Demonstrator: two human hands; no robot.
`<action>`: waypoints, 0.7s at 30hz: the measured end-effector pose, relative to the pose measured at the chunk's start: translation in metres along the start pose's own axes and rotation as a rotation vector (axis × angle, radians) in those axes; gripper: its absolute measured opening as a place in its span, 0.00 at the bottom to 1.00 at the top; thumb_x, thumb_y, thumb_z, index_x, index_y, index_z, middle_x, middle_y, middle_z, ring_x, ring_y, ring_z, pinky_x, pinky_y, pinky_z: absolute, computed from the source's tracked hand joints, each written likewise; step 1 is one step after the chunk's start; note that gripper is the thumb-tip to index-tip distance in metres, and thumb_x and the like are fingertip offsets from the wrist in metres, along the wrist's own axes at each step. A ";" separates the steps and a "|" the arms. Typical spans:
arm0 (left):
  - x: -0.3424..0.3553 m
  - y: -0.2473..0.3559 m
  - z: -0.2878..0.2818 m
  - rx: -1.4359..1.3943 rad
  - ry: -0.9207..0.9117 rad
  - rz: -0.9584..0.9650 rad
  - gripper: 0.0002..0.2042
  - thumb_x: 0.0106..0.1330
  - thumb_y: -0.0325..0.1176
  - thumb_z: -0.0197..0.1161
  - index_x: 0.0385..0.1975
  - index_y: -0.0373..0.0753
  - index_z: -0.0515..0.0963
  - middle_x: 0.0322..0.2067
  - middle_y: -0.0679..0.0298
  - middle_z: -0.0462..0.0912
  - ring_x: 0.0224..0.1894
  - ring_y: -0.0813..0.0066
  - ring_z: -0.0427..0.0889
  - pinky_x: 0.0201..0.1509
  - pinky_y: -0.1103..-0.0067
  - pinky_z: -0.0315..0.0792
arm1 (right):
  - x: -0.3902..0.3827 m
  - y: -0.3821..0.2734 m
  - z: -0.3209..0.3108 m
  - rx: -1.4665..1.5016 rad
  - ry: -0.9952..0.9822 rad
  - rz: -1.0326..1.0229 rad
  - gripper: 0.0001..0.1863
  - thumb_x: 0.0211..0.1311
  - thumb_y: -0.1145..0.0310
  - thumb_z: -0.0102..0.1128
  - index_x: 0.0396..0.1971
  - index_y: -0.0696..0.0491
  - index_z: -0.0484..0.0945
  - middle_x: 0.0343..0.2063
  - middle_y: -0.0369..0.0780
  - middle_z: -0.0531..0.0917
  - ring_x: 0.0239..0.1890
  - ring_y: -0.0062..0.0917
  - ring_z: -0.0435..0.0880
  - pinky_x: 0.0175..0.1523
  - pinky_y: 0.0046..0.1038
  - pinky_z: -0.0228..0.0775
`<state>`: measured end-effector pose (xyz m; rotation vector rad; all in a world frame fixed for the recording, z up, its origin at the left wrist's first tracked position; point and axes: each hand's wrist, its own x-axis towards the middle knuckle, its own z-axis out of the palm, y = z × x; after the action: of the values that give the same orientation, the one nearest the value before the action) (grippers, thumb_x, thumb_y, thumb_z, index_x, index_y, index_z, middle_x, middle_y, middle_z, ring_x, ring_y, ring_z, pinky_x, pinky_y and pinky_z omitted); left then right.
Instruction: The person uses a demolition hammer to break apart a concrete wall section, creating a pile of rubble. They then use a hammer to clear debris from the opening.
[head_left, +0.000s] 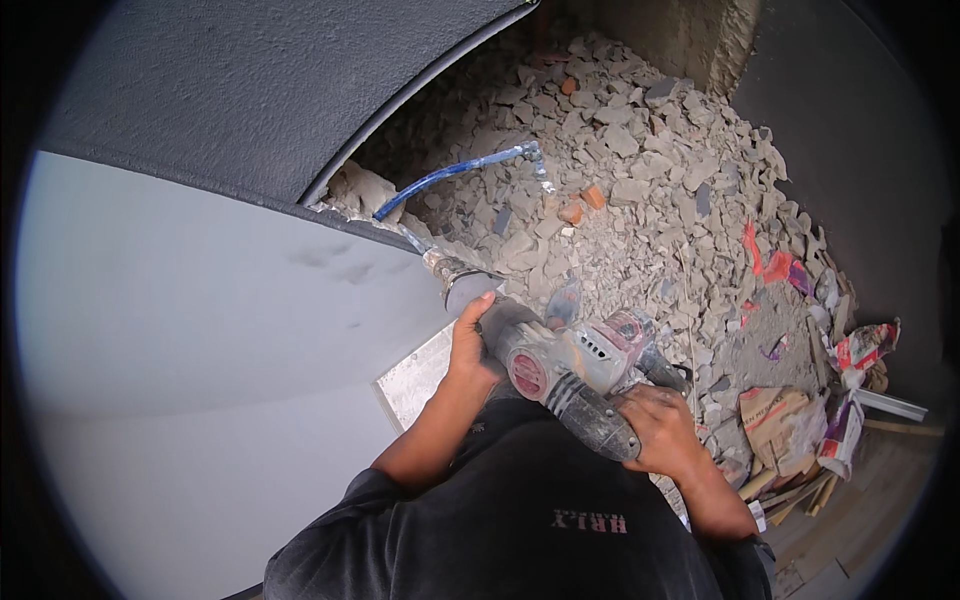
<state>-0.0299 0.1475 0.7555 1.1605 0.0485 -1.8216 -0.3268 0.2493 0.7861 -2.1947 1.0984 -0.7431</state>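
Note:
A dusty demolition hammer (590,352) runs diagonally in front of my body. My left hand (474,340) is wrapped round its front barrel, thumb on top. At the back of the tool my right hand (660,425) grips the rear handle, which the fingers partly hide. The chisel (416,240) points up and left to the broken edge of the wall (345,192). Whether its tip touches the masonry I cannot tell. Just beyond the chisel, a blue pipe (455,174) curves out from the broken edge over the rubble.
A large heap of grey rubble (640,170) spreads ahead and right, with orange brick pieces (593,196) in it. Torn paper bags (775,425) and wood strips (800,497) lie at the right. A pale wall (200,300) stands at left, a dark wall (845,140) at right.

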 end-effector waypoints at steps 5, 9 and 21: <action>0.025 0.038 -0.020 -0.020 0.027 0.146 0.23 0.62 0.48 0.66 0.45 0.33 0.79 0.41 0.53 0.84 0.45 0.55 0.83 0.56 0.59 0.77 | 0.058 -0.002 0.020 -0.060 0.143 -0.147 0.18 0.41 0.66 0.70 0.35 0.56 0.82 0.32 0.42 0.85 0.37 0.37 0.87 0.44 0.36 0.79; 0.044 0.063 -0.032 -0.031 0.031 0.202 0.23 0.62 0.48 0.65 0.45 0.33 0.78 0.40 0.52 0.84 0.44 0.56 0.83 0.54 0.61 0.78 | 0.092 0.004 0.036 -0.070 0.137 -0.187 0.13 0.45 0.67 0.66 0.33 0.56 0.82 0.30 0.42 0.85 0.34 0.35 0.87 0.41 0.35 0.79; 0.086 0.079 -0.053 0.045 0.145 0.188 0.23 0.61 0.46 0.66 0.45 0.32 0.77 0.40 0.51 0.83 0.45 0.55 0.83 0.55 0.62 0.78 | 0.110 0.043 0.093 0.023 0.029 -0.128 0.14 0.47 0.64 0.66 0.32 0.57 0.81 0.33 0.45 0.86 0.36 0.37 0.88 0.45 0.36 0.80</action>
<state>0.0543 0.0701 0.6976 1.2830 -0.0179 -1.5794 -0.2290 0.1590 0.7173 -2.2577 0.9658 -0.8412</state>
